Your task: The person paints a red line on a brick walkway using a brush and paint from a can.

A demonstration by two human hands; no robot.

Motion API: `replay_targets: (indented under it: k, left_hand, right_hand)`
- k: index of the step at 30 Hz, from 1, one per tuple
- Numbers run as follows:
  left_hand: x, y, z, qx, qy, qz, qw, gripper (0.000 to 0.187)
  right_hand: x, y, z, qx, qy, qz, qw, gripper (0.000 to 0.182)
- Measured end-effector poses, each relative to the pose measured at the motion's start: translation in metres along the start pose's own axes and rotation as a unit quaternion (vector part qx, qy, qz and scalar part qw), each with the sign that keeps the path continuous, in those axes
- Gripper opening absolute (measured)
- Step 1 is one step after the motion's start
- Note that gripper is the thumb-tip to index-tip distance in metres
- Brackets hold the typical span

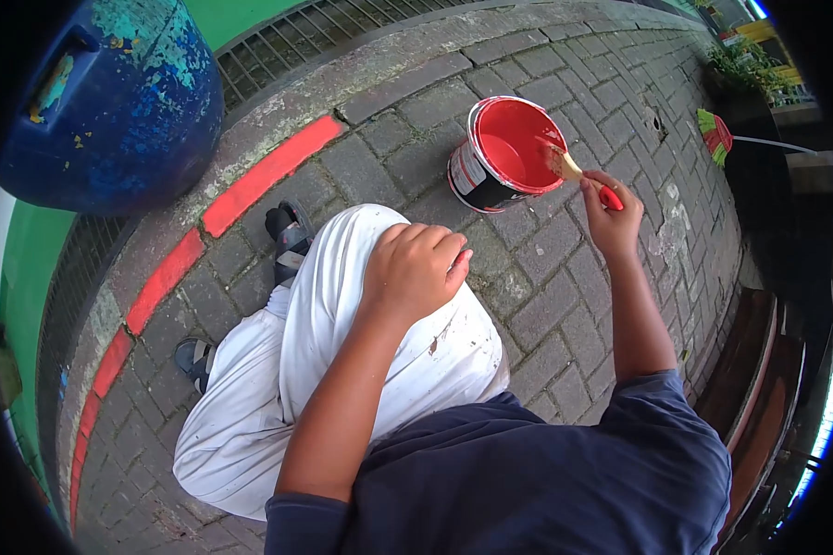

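- Closed on a paint brush (572,171) with the right grip (613,213): thin handle pinched in the fingers, red handle end (611,198) poking out by the palm.
- Brush hairs (554,160) tipped into the bucket (479,185), just inside the rim, on the side near the right grip. Too small to tell how much red is on the hairs.
- In the bucket, bright red paint (516,139), with red smears up the inside and on the rim.
- Bucket standing on the gray bricks (548,268), out in front of the knees, well apart from the big blue bin (111,120).
- Left grip (415,268) laid on the knee of the white pants (333,314), back of the hand up, fingers a bit bent. A bit of red by the thumb. Palm hidden, so cannot tell how far open, or if holding a thing.
- Step in hand, as a best guess: wetting the brush, or wiping off extra paint at the rim.
- Needed for a good next move, by the look of it: a soft but firm pinch, a slow lift over the rim, and not too much paint on the hairs. Risk of red drips on bricks or pants.
- Along the curb (236,157), a red stripe (273,176) with small gaps, near the dark sandals (290,242).
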State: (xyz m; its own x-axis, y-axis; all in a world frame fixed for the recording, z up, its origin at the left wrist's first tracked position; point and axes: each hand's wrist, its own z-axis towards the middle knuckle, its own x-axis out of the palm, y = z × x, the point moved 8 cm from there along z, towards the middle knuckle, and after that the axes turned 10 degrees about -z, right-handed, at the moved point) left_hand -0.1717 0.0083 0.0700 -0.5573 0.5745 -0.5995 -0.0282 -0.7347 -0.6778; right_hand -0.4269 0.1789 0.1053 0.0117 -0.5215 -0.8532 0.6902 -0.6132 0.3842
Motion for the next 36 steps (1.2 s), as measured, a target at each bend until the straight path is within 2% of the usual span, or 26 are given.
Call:
replay_targets:
  k: [4,7,20,23,26,36]
  left_hand:
    - [0.002,-0.002,-0.002,0.001,0.003,-0.006,1.0,0.011]
    - [-0.001,-0.001,-0.001,0.004,-0.005,-0.003,1.0,0.011]
    - [0.001,-0.004,-0.003,0.006,0.003,-0.012,1.0,0.011]
    - [-0.001,-0.004,-0.004,0.004,-0.001,-0.008,1.0,0.011]
    - [-0.001,-0.003,-0.004,0.004,0.004,-0.012,1.0,0.012]
    - [-0.003,-0.003,-0.008,0.008,-0.016,-0.023,1.0,0.011]
  right_hand:
    - [0.003,-0.006,-0.009,0.004,-0.008,0.004,1.0,0.016]
    - [-0.004,0.0,-0.011,-0.033,-0.06,0.014,0.998,0.016]
    - [0.011,-0.02,-0.032,0.029,-0.073,0.057,0.995,0.015]
    - [0.008,-0.026,-0.039,0.039,-0.122,0.109,0.986,0.016]
    - [0.017,-0.029,-0.042,0.049,-0.095,0.09,0.99,0.016]
    - [0.014,-0.016,-0.046,0.033,-0.112,0.04,0.992,0.016]
